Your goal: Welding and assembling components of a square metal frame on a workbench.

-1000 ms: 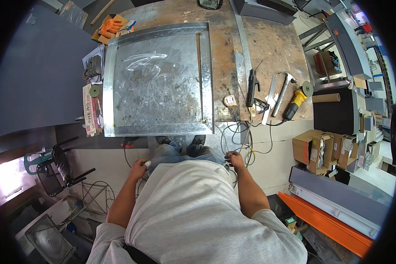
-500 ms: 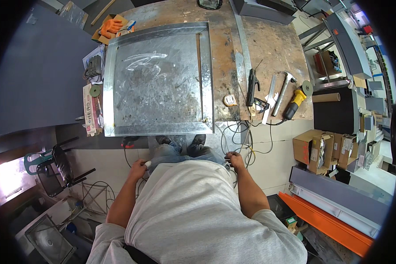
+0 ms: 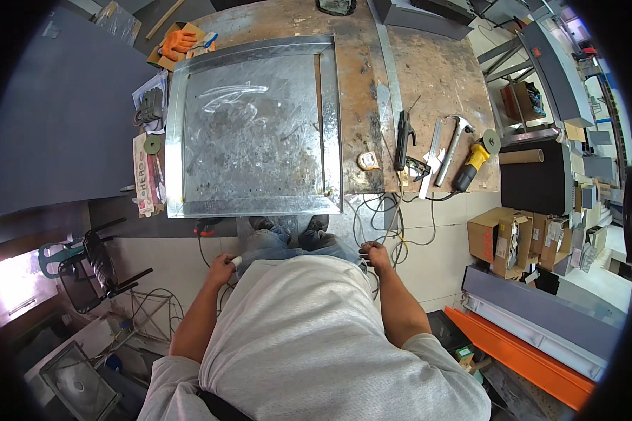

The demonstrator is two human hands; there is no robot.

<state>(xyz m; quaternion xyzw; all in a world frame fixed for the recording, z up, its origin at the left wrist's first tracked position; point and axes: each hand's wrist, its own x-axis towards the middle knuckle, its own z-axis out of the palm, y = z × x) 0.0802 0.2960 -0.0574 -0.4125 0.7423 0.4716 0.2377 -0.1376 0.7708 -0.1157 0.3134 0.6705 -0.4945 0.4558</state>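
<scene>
My left hand [image 3: 222, 269] hangs low beside my left hip with curled fingers. A small white piece [image 3: 237, 262] shows at its thumb side; whether it is held or wrapped round the thumb I cannot make out. By my right hip, my right hand [image 3: 374, 255] is closed too, fingertips drawn together, and what they hold, if anything, is hidden. Neither hand touches the workbench [image 3: 435, 77]. In front of me a square metal frame panel [image 3: 253, 151] with a raised rim lies on it, with white chalk-like marks on its face and a narrow slot along its right side.
Right of the panel lie a tape measure [image 3: 367, 161], a welding electrode holder [image 3: 402, 140], a steel ruler [image 3: 430, 160], a hammer [image 3: 456, 147] and a yellow angle grinder [image 3: 474, 163]. Cables [image 3: 393, 217] loop down to the floor. Cardboard boxes [image 3: 512, 242] stand at the right, a chair [image 3: 95, 270] at the left.
</scene>
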